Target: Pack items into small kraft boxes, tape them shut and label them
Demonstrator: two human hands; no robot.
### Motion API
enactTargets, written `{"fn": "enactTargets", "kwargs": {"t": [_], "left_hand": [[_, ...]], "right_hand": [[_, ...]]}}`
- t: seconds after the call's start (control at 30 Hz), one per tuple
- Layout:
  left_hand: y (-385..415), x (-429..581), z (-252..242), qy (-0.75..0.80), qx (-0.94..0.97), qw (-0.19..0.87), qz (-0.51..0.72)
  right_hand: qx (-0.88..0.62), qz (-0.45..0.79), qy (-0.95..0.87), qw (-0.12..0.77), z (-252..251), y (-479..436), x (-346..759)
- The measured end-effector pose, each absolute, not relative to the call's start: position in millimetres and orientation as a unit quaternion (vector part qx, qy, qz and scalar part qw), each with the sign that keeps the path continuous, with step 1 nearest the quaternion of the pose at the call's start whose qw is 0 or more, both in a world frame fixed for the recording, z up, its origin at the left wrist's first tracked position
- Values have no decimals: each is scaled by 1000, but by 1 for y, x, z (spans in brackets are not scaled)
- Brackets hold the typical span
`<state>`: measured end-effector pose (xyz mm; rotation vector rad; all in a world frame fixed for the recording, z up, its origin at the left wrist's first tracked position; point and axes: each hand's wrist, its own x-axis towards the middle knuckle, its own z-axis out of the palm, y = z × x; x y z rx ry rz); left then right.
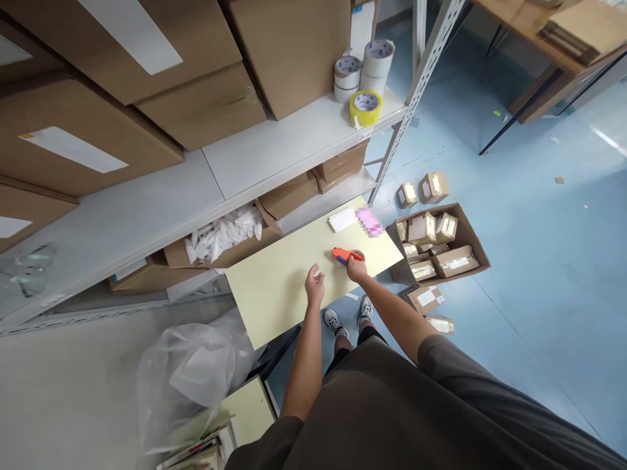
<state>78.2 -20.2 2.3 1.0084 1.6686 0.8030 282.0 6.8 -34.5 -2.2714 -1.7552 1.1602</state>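
My right hand (pixel 357 268) is closed round an orange and blue tape dispenser (pixel 345 255) with a roll of tape on it, over the pale yellow tabletop (pixel 274 281). My left hand (pixel 315 285) is a short way to the left above the same table, its fingers apart and nothing in it. Beyond the dispenser lie a white stack of labels or cards (pixel 341 220) and a pink item (pixel 369 222) that is blurred out.
A metal shelf (pixel 294 147) with large cartons and tape rolls (pixel 366 108) runs along the far side. An open carton (pixel 473 261) full of small taped boxes stands on the floor at right. A clear plastic bag (pixel 191 372) hangs at lower left.
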Motion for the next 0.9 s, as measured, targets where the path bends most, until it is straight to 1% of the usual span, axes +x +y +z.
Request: {"fn": "enactTargets", "kwargs": {"t": [0.13,0.27,0.33,0.47,0.53,0.6,0.7,0.9], "left_hand": [[1,86,35,665,431,494,358],[35,82,81,634,449,491,394],[51,78,107,595,469,516,399],[69,67,156,501,507,600,363],[70,60,176,472,524,610,361],[67,50,192,459,548,586,381],[61,36,211,466,584,513,422],[43,32,233,518,616,351,478]], "right_hand": [[-707,353,-604,106,4,10,297],[-701,324,-620,137,70,13,313],[-685,320,-637,151,108,13,318],[-624,310,-689,200,174,9,321],[-603,303,-703,225,199,7,318],[-586,302,-710,247,220,5,313],[-572,312,-713,260,241,0,302],[-547,373,-700,267,256,6,282]]}}
